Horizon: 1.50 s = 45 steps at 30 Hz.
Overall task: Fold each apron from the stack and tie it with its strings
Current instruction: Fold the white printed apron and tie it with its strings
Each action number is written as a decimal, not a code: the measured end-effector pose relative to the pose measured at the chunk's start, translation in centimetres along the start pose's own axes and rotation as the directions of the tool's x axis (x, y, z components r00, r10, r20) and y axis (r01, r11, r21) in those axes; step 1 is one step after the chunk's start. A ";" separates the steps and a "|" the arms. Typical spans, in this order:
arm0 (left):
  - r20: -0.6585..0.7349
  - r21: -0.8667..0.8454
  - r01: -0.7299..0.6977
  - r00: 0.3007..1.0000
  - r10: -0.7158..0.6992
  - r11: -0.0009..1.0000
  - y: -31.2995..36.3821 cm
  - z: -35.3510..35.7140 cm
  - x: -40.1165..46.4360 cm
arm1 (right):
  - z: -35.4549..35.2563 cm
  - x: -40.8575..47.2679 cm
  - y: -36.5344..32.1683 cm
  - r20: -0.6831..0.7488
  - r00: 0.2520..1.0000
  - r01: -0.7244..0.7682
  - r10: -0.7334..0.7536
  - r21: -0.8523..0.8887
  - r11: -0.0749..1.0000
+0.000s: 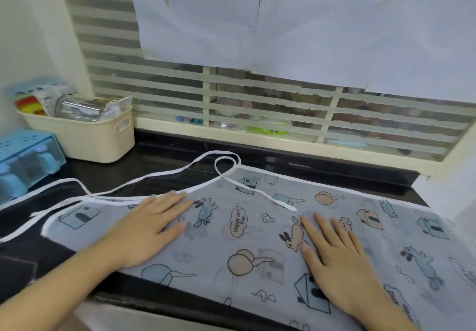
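A pale blue apron [247, 251] printed with cartoon houses and animals lies spread flat on the black counter [164, 155]. Its white strings [226, 160] loop across the counter behind it and trail off to the left. My left hand [152, 227] rests flat on the apron's left part, fingers straight and pointing right. On the apron's right part my right hand [340, 258] lies flat with its fingers spread, pointing away from me. Neither hand holds anything.
A cream basket [85, 137] full of packets stands at the back left, with a blue plastic box [28, 158] in front of it. A window with striped blinds [257, 93] runs along the back. The counter's front edge [159, 302] is near me.
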<state>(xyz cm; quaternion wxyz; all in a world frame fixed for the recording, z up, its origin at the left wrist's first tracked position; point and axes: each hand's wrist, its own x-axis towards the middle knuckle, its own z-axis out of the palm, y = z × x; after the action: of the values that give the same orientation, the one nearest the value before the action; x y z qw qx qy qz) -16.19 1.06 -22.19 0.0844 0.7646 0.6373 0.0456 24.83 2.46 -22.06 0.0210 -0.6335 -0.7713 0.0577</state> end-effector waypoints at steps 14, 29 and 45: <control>-0.263 -0.162 -0.058 0.965 0.013 0.985 8.6 0.0 4.1 | 0.0 -0.1 0.2 0.024 1.000 0.020 -0.019 -0.011 1.000; -0.277 -0.590 0.190 0.865 -0.418 0.785 12.9 -5.1 14.3 | 0.3 0.4 0.4 -0.016 0.999 0.030 -0.030 -0.002 1.000; 0.060 0.106 -0.179 0.983 0.173 0.978 18.9 3.5 1.3 | -1.4 -3.6 0.2 -0.095 0.989 0.126 -0.115 0.120 0.985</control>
<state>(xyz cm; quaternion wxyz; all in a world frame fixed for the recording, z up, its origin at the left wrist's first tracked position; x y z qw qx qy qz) 2.97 -1.19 -22.14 0.0534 0.8224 0.5664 -0.0017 25.85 -0.98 -20.54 0.0983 -0.5848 -0.8015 0.0770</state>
